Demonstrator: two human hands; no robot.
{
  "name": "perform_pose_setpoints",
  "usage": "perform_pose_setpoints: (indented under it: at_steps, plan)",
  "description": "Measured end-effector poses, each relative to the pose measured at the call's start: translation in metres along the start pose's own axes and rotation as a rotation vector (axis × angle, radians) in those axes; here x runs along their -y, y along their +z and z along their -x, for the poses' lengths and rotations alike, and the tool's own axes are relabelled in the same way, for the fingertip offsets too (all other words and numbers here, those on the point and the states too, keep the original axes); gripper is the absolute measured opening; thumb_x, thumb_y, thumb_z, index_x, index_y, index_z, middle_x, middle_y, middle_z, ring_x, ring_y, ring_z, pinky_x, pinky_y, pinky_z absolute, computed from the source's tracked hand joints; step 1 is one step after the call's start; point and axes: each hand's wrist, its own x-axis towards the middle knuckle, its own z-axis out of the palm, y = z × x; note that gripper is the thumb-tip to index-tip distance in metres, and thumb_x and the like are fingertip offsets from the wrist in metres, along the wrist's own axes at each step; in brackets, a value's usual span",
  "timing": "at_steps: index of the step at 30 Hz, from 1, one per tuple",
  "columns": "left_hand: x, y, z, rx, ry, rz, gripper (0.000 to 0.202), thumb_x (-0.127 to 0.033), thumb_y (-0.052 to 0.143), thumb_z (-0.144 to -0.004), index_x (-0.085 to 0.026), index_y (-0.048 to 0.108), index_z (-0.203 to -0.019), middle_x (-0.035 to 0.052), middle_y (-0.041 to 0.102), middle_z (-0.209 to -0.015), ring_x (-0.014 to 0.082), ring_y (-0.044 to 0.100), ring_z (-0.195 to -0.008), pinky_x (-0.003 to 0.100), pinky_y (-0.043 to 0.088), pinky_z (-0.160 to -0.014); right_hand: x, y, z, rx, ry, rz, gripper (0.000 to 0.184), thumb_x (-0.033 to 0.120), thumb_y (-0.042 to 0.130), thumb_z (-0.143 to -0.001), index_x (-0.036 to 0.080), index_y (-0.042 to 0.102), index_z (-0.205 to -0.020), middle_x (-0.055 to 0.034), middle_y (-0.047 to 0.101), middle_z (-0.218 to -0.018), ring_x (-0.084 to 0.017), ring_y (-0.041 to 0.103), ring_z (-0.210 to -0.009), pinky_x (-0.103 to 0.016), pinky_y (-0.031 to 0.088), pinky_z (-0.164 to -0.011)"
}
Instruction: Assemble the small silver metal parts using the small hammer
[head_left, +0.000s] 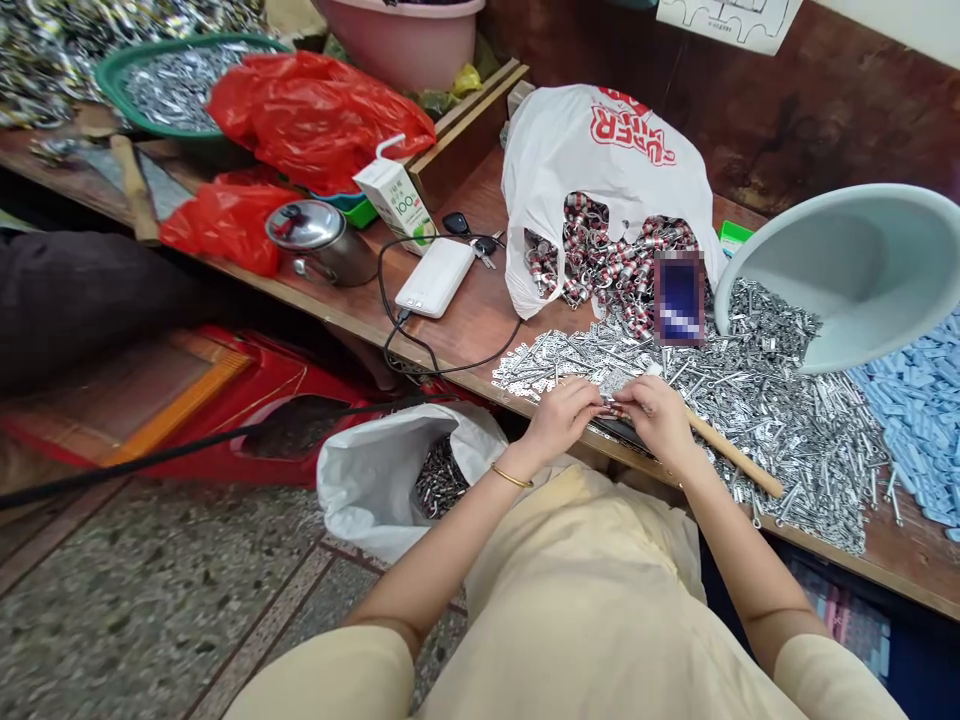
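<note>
My left hand and my right hand meet at the front edge of the wooden bench, fingers pinched together on a small silver and red metal piece between them. Just beyond the fingers lies a wide heap of small silver metal parts. A wooden stick lies across the heap by my right wrist. My left wrist wears a thin gold bangle.
A white plastic bag of red and silver parts stands behind the heap. A tipped pale blue basin and blue pieces are at right. A power bank, a drink carton, a metal pot and red bags sit left. A white sack of parts stands on the floor.
</note>
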Motion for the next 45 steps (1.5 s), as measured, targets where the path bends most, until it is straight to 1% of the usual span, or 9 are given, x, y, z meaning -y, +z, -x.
perform_pose_setpoints:
  at_steps: [4, 14, 18, 21, 24, 34, 37, 41, 45]
  plan:
    - [-0.001, -0.001, -0.001, 0.049, 0.036, -0.086, 0.027, -0.025, 0.045, -0.104, -0.02, 0.064, -0.085, 0.0063, 0.066, -0.087, 0.0202, 0.058, -0.088, 0.035, 0.048, -0.083, 0.002, -0.003, 0.001, 0.029, 0.02, -0.048, 0.02, 0.013, 0.06, -0.089, 0.024, 0.075, -0.083, -0.005, 0.074, -0.087, -0.022, 0.065, -0.084, -0.038, 0.051, -0.08]
    - [0.0, 0.001, 0.001, -0.022, 0.082, -0.023, 0.02, -0.025, 0.053, -0.102, -0.019, 0.072, -0.098, 0.0064, 0.07, -0.088, 0.0188, 0.062, -0.087, 0.034, 0.05, -0.082, -0.001, -0.005, 0.002, 0.063, 0.01, -0.051, 0.017, 0.013, 0.062, -0.088, 0.024, 0.074, -0.082, -0.0058, 0.07, -0.086, -0.024, 0.062, -0.087, -0.04, 0.051, -0.081]
    - [-0.006, 0.003, 0.003, -0.133, 0.04, 0.109, 0.02, -0.024, 0.058, -0.099, -0.022, 0.078, -0.098, 0.0056, 0.072, -0.085, 0.017, 0.064, -0.082, 0.032, 0.052, -0.077, 0.006, -0.006, 0.01, -0.018, 0.064, -0.138, 0.01, 0.023, 0.067, -0.089, 0.024, 0.071, -0.099, -0.0102, 0.068, -0.116, -0.027, 0.061, -0.11, -0.044, 0.052, -0.093]
    - [-0.018, 0.003, 0.006, -0.202, -0.033, 0.198, 0.018, -0.023, 0.062, -0.096, -0.022, 0.08, -0.099, 0.0058, 0.074, -0.086, 0.0158, 0.066, -0.079, 0.03, 0.053, -0.073, 0.015, -0.005, 0.02, -0.074, 0.18, -0.296, 0.017, 0.03, 0.066, -0.092, 0.024, 0.066, -0.108, -0.0103, 0.066, -0.122, -0.025, 0.064, -0.109, -0.039, 0.057, -0.084]
    - [-0.03, -0.002, 0.007, -0.172, -0.027, 0.167, 0.02, -0.023, 0.061, -0.096, -0.022, 0.081, -0.099, 0.006, 0.075, -0.084, 0.016, 0.067, -0.078, 0.031, 0.054, -0.073, 0.023, -0.005, 0.027, -0.125, 0.204, -0.344, 0.008, 0.03, 0.063, -0.095, 0.025, 0.068, -0.099, -0.0062, 0.071, -0.101, -0.022, 0.067, -0.094, -0.034, 0.058, -0.074]
    - [-0.044, -0.048, 0.007, 0.108, 0.166, 0.131, 0.025, -0.026, 0.056, -0.099, -0.026, 0.08, -0.103, 0.006, 0.074, -0.084, 0.0172, 0.066, -0.08, 0.032, 0.053, -0.077, 0.049, -0.034, 0.03, -0.049, 0.047, -0.336, 0.013, 0.03, 0.065, -0.095, 0.029, 0.077, -0.101, -0.0058, 0.074, -0.1, -0.021, 0.07, -0.094, -0.037, 0.06, -0.08]
    - [-0.054, -0.031, 0.008, -0.059, 0.048, 0.266, 0.018, -0.029, 0.062, -0.097, -0.026, 0.079, -0.099, 0.0059, 0.073, -0.089, 0.018, 0.066, -0.087, 0.033, 0.054, -0.081, 0.055, -0.023, 0.038, -0.195, 0.078, -0.36, 0.012, 0.029, 0.067, -0.094, 0.029, 0.077, -0.099, -0.0054, 0.074, -0.098, -0.021, 0.07, -0.092, -0.038, 0.059, -0.081]
    - [-0.073, 0.013, 0.012, -0.331, -0.248, 0.573, 0.019, -0.037, 0.061, -0.098, -0.02, 0.07, -0.093, 0.0077, 0.07, -0.097, 0.0191, 0.067, -0.094, 0.033, 0.057, -0.083, 0.054, 0.009, 0.047, -0.416, 0.259, -0.402, 0.015, 0.04, 0.064, -0.095, 0.028, 0.074, -0.093, -0.0068, 0.072, -0.096, -0.025, 0.069, -0.096, -0.042, 0.06, -0.081]
    - [-0.069, 0.028, 0.015, -0.297, -0.386, 0.58, 0.024, -0.042, 0.063, -0.094, -0.019, 0.066, -0.089, 0.0053, 0.069, -0.088, 0.0173, 0.065, -0.083, 0.03, 0.055, -0.077, 0.028, 0.002, 0.051, -0.28, 0.367, -0.344, 0.025, 0.049, 0.059, -0.095, 0.028, 0.071, -0.089, -0.0045, 0.072, -0.094, -0.023, 0.069, -0.088, -0.04, 0.061, -0.077]
